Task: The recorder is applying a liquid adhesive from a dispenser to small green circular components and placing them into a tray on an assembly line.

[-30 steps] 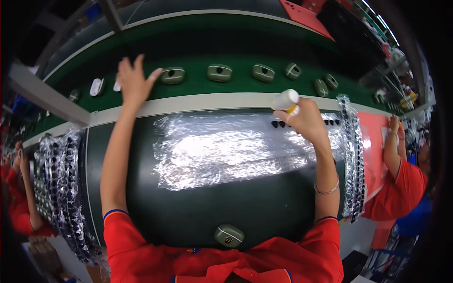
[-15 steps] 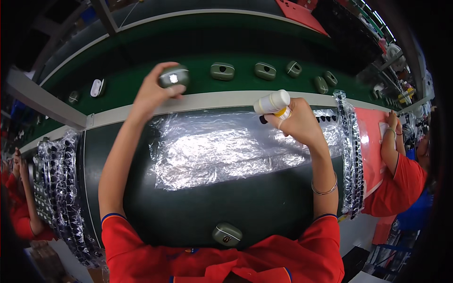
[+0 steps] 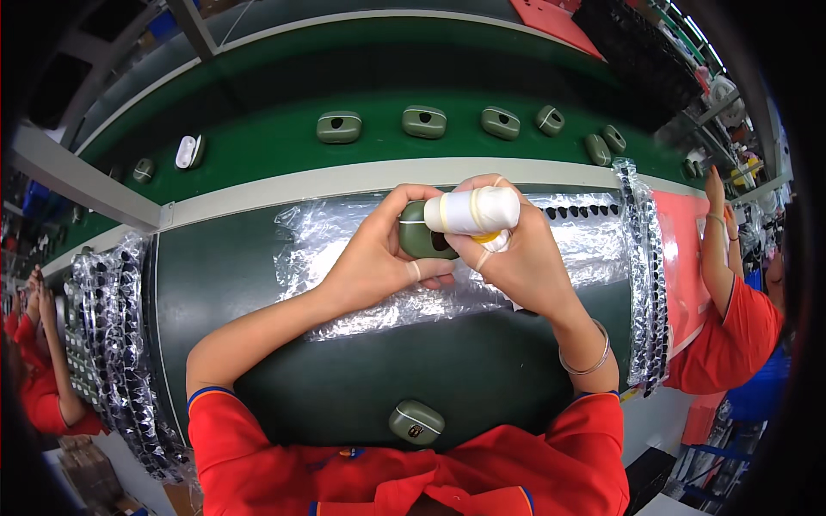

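My left hand (image 3: 372, 254) is closed round an olive-green case (image 3: 415, 232), rounded like an earbud charging case, with a pale seam and a dark recess. Wrapped in my right hand (image 3: 527, 258) is a white cylindrical tool (image 3: 473, 211) with a yellow part, its exact kind unclear. The tool lies across the right side of the case and hides part of it. Both hands meet above a sheet of clear plastic film (image 3: 344, 318). Close to my body another green case (image 3: 416, 422) lies on the dark table.
Several green cases (image 3: 424, 122) rest on the green belt (image 3: 258, 129) beyond the pale rail (image 3: 258, 187); one white-lined case (image 3: 188, 152) stands open. Black pieces (image 3: 585, 211) line the film. Strips in clear film (image 3: 112, 344) lie left and right. Co-workers in red (image 3: 731, 340) flank me.
My left hand has brought its green case from above the belt to the middle, against my right hand. The tool has lowered slightly. Belt cases have shifted right; another shows where my left hand was.
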Action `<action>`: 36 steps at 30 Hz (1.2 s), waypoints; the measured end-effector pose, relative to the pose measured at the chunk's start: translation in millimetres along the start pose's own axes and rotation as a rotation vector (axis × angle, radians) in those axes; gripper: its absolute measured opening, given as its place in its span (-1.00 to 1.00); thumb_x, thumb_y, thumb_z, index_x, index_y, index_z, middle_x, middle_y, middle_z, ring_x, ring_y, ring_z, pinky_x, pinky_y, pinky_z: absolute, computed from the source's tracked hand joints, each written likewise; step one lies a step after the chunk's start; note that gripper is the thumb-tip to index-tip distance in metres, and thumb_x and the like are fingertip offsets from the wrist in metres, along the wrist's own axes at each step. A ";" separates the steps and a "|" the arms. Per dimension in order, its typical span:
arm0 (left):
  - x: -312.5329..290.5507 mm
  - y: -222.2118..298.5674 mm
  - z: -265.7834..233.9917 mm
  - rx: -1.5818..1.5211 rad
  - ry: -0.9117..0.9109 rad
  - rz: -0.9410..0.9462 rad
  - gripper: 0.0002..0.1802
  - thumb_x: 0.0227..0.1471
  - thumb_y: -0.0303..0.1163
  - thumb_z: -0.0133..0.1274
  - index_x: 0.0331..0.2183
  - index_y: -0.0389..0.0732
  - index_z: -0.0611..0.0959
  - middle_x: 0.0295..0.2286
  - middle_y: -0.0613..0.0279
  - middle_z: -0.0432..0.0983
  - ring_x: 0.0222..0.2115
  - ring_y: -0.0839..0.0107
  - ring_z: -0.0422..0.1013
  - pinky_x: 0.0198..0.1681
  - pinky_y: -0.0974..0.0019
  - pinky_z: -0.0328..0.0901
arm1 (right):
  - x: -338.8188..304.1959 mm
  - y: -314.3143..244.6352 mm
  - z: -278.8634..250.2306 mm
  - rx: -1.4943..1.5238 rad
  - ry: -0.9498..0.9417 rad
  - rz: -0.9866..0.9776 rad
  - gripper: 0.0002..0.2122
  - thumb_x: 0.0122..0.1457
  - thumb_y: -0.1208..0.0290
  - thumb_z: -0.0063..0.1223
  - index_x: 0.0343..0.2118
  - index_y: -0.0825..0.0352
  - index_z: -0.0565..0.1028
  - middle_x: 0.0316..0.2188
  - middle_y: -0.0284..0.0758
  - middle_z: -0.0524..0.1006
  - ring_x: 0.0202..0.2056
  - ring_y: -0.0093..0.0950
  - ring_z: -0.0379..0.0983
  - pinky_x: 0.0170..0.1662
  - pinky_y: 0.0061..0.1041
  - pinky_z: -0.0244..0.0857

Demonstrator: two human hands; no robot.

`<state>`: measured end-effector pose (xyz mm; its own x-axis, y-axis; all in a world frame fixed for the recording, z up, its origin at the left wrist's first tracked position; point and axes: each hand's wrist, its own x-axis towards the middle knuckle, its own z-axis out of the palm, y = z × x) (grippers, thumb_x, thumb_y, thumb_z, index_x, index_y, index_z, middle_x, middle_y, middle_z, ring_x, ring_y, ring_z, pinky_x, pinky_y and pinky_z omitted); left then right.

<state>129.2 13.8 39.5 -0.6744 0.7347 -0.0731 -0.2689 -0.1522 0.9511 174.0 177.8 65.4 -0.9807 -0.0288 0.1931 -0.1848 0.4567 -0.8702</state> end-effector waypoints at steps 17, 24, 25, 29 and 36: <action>3.3 -9.3 -24.3 0.078 -0.018 0.026 -0.50 -0.14 -0.61 0.06 -0.13 -0.18 0.26 -0.50 0.21 0.38 -0.67 0.57 0.35 -0.64 0.52 0.30 | 0.6 -4.7 7.6 -0.219 -0.203 -0.087 -0.66 -0.06 0.53 0.11 -0.18 0.30 0.32 -0.31 -0.27 0.47 -0.28 -0.48 0.45 -0.25 -0.56 0.28; 37.4 5.1 -81.7 0.865 0.367 0.239 -0.50 -0.18 -0.26 0.14 -0.17 -0.21 0.38 -0.38 0.15 0.40 -0.37 0.35 0.33 -0.34 0.33 0.23 | 5.8 -3.2 -11.9 0.101 0.028 0.039 -0.69 -0.11 0.59 0.08 -0.24 0.36 0.34 -0.44 -0.42 0.41 -0.46 -0.64 0.35 -0.33 -0.68 0.25; 43.8 3.6 -100.3 1.127 0.569 0.269 -0.47 -0.17 -0.14 0.12 -0.18 -0.22 0.41 -0.36 0.10 0.41 -0.26 0.24 0.31 -0.22 0.24 0.22 | 7.8 -0.2 -12.8 0.008 0.073 -0.038 -0.71 -0.12 0.58 0.10 -0.27 0.37 0.35 -0.46 -0.42 0.42 -0.48 -0.64 0.35 -0.36 -0.68 0.25; 55.5 -25.0 -186.3 1.484 0.774 0.165 -0.33 -0.16 0.03 0.05 -0.09 -0.24 0.40 -0.17 -0.09 0.30 -0.11 0.05 0.18 -0.07 0.05 0.07 | 18.3 18.0 -25.1 -0.222 0.094 -0.028 -0.76 -0.17 0.54 0.16 -0.38 0.39 0.41 -0.51 -0.39 0.46 -0.50 -0.63 0.38 -0.40 -0.65 0.28; 25.5 -0.4 -253.5 1.903 1.331 -0.092 -0.20 -0.17 0.16 -0.01 0.05 -0.05 0.22 -0.05 -0.22 0.18 0.01 -0.06 0.09 -0.01 0.03 0.07 | 31.1 52.1 -64.4 -0.569 -0.031 0.320 -0.64 -0.24 0.32 0.24 -0.41 0.50 0.50 -0.68 -0.20 0.47 -0.70 -0.47 0.38 -0.59 -0.56 0.26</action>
<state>-62.3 -135.0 -38.8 -0.8292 -0.1010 0.5498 -0.1323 0.9911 -0.0175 137.9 257.9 55.3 -0.9846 0.1653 -0.0565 0.1710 0.8460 -0.5050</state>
